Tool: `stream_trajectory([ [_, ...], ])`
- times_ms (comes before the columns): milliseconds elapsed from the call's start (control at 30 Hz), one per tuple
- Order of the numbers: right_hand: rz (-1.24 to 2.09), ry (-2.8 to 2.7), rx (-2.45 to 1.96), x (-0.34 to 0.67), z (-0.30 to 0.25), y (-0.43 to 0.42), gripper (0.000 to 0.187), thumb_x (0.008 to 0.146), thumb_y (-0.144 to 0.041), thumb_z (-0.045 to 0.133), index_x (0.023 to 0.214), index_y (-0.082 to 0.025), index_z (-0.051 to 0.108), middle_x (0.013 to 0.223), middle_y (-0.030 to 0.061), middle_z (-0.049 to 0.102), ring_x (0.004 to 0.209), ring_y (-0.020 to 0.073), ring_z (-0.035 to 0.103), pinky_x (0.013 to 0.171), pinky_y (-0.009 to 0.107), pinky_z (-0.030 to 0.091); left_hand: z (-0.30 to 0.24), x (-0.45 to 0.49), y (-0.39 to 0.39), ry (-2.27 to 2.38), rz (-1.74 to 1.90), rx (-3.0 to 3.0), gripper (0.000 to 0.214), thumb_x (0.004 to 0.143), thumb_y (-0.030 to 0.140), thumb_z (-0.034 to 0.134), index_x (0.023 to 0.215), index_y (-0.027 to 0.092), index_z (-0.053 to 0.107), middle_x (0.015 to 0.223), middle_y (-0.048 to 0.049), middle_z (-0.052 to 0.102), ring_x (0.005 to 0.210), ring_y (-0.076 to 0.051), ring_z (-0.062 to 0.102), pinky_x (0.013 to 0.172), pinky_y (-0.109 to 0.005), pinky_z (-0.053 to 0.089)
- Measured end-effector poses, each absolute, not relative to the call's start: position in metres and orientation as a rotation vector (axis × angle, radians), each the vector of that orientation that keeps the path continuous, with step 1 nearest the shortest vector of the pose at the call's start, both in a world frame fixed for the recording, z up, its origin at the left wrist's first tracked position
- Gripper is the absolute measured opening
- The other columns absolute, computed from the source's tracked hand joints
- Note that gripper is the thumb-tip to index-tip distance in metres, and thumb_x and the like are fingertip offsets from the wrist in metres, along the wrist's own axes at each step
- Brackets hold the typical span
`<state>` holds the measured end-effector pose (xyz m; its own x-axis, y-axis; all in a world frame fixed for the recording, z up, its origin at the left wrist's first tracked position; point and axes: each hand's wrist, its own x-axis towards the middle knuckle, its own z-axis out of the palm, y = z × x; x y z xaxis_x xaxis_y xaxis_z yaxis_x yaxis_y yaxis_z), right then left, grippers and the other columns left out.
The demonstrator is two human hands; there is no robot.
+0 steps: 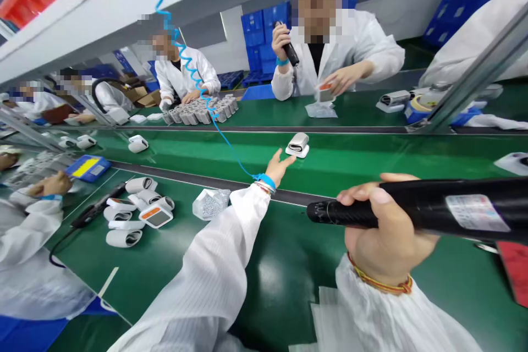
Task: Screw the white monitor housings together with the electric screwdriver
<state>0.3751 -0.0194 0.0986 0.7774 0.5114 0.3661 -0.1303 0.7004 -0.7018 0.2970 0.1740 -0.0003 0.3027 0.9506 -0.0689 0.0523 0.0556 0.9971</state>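
My left hand (pixel 278 169), with a blue coiled-cord strap at its wrist, reaches over the green conveyor belt. Its thumb and finger are apart at the near edge of a white blood pressure monitor-like device with a rolled grey-white cuff (pixel 297 144); whether they touch it I cannot tell. Wrapped in my right hand (pixel 388 225) is a black electric screwdriver (pixel 429 206), held level with its narrow end to the left. On the green bench beside my left sleeve sits a clear tray of small screws (pixel 210 203).
Several white cuffed devices (pixel 157 213) lie on the left bench, near another black screwdriver (pixel 93 209). A blue box (pixel 88 168) stands behind them. Across the belt, co-workers in white coats (pixel 334 55) handle parts. A metal post (pixel 474 60) slants at right; a blue coiled cord (pixel 190 60) hangs down.
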Motion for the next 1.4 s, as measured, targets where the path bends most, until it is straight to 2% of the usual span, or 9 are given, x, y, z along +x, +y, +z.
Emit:
stream_trajectory([
  [133,0.384,-0.561,-0.710,0.375,0.103,-0.020,0.026,0.062,-0.028,0.072,0.083,-0.018,0.058,0.053,-0.0051,0.056,0.043,0.0145,0.052,0.047,0.032,0.046,-0.006,0.229,0.129,1.025,1.019,1.828,0.048,0.080,0.040,0.068,0.122,0.020,0.059,0.132,-0.0127,0.056,0.117,-0.026,0.056,0.096,-0.039,0.048],
  [267,0.430,-0.563,-0.720,0.370,0.104,-0.019,0.027,0.061,-0.027,0.072,0.082,-0.019,0.058,0.053,-0.0052,0.057,0.043,0.0148,0.052,0.047,0.032,0.046,-0.010,0.126,0.090,1.583,1.030,2.333,0.019,0.090,0.032,0.053,0.094,0.019,0.067,0.101,-0.0094,0.068,0.102,-0.025,0.058,0.097,-0.042,0.042],
  [367,0.446,-0.592,-0.737,0.363,0.099,-0.019,0.026,0.061,-0.027,0.071,0.082,-0.019,0.058,0.052,-0.0054,0.057,0.043,0.0152,0.052,0.048,0.033,0.045,-0.018,0.072,0.076,2.175,0.565,2.309,0.018,0.089,0.028,0.053,0.094,0.018,0.068,0.102,-0.0119,0.069,0.101,-0.029,0.055,0.088,-0.044,0.042],
  [433,0.456,-0.616,-0.740,0.359,0.096,-0.018,0.026,0.062,-0.027,0.071,0.082,-0.018,0.058,0.053,-0.0052,0.057,0.043,0.0155,0.052,0.048,0.033,0.045,-0.026,0.058,0.072,2.309,0.406,2.248,0.018,0.087,0.029,0.057,0.096,0.019,0.070,0.104,-0.0127,0.069,0.105,-0.032,0.053,0.083,-0.044,0.040],
  [633,0.493,-0.653,-0.754,0.353,0.094,-0.021,0.027,0.062,-0.028,0.071,0.082,-0.018,0.057,0.053,-0.0046,0.057,0.043,0.0162,0.054,0.049,0.034,0.047,-0.040,0.067,0.073,2.306,0.441,2.228,0.018,0.089,0.029,0.056,0.083,0.021,0.070,0.096,-0.0097,0.071,0.103,-0.031,0.053,0.083,-0.044,0.035],
  [833,0.503,-0.639,-0.755,0.352,0.096,-0.021,0.029,0.060,-0.029,0.071,0.082,-0.018,0.056,0.053,-0.0045,0.057,0.043,0.0161,0.053,0.048,0.034,0.046,-0.038,0.060,0.072,2.345,0.645,2.248,0.020,0.091,0.031,0.054,0.085,0.018,0.068,0.095,-0.0104,0.071,0.097,-0.030,0.055,0.084,-0.044,0.034],
  [1000,0.525,-0.674,-0.752,0.350,0.091,-0.022,0.029,0.063,-0.029,0.071,0.085,-0.018,0.056,0.054,-0.0051,0.057,0.045,0.0154,0.054,0.051,0.034,0.048,-0.040,0.104,0.048,1.874,0.849,2.554,0.023,0.095,0.023,0.044,0.086,0.018,0.065,0.085,-0.0080,0.069,0.085,-0.025,0.056,0.078,-0.039,0.036],
  [1167,0.618,-0.785,-0.773,0.343,0.083,-0.025,0.027,0.069,-0.029,0.071,0.088,-0.018,0.056,0.058,-0.0037,0.058,0.048,0.0142,0.056,0.051,0.031,0.049,-0.052,0.176,0.011,1.160,0.893,2.782,0.028,0.098,0.034,0.046,0.081,0.018,0.062,0.073,-0.0031,0.065,0.076,-0.018,0.054,0.074,-0.035,0.037],
  [1400,0.695,-0.989,-0.830,0.335,0.065,-0.027,0.022,0.078,-0.025,0.068,0.095,-0.018,0.058,0.065,-0.0026,0.058,0.053,0.0118,0.058,0.054,0.028,0.051,-0.058,0.193,0.005,0.997,0.953,2.870,0.035,0.099,0.038,0.042,0.081,0.016,0.062,0.066,-0.0033,0.060,0.072,-0.018,0.053,0.069,-0.034,0.035],
])
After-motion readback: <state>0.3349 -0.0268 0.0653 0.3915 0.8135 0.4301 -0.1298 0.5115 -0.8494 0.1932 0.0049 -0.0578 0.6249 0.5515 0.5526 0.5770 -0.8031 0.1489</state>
